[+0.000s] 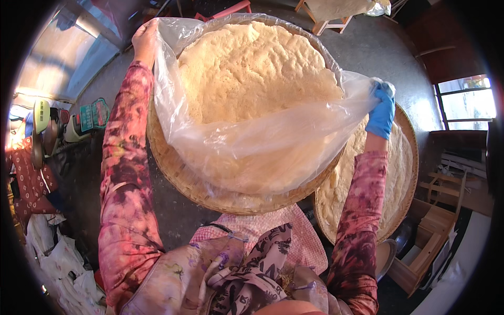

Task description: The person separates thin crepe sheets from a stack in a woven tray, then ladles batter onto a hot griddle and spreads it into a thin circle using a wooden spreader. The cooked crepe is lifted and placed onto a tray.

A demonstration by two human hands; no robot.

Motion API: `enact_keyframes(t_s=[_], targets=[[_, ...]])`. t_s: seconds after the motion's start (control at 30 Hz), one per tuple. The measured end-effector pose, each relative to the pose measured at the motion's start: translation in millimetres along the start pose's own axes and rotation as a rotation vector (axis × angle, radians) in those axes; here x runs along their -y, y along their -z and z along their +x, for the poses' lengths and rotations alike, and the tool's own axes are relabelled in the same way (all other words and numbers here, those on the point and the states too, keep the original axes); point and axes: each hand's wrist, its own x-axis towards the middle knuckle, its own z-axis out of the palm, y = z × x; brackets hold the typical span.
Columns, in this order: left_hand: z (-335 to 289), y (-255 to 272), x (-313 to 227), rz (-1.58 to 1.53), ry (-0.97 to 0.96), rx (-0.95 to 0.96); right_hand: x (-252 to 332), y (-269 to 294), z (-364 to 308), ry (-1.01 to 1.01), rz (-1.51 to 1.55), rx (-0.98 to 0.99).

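A big slab of pale yellow dough (247,73) fills a round woven bamboo tray (210,202) in front of me. Clear plastic sheeting (262,126) lies across its near half and runs up along both sides, leaving the far part of the dough bare. My left hand (145,39), ungloved, grips the sheet at the far left, above the tray's rim. On the right, my right hand (383,107) in a blue glove clutches another gathered edge of the sheet. The plastic stretches between the two hands, and part of the tray's rim is hidden under it.
A second bamboo tray (412,152) of dough stands at the right, partly under the first. Wooden furniture (430,231) is beyond it. A wooden stool (336,25) and something red (226,9) are at the back; a scale (79,123) stands left.
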Motion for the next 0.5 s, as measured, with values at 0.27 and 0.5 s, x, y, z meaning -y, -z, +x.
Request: enact_keyframes(t_s=[0.27,0.5], targets=[[0.5,73.3,-26.8,-0.190,0.637,-0.087,0.2,71.5,-1.4,-0.484,0.052,0.070],[27.7,57.7,18.6,0.232,0.918,0.064,-63.0,81.3,57.7,-0.638,-0.183,-0.034]])
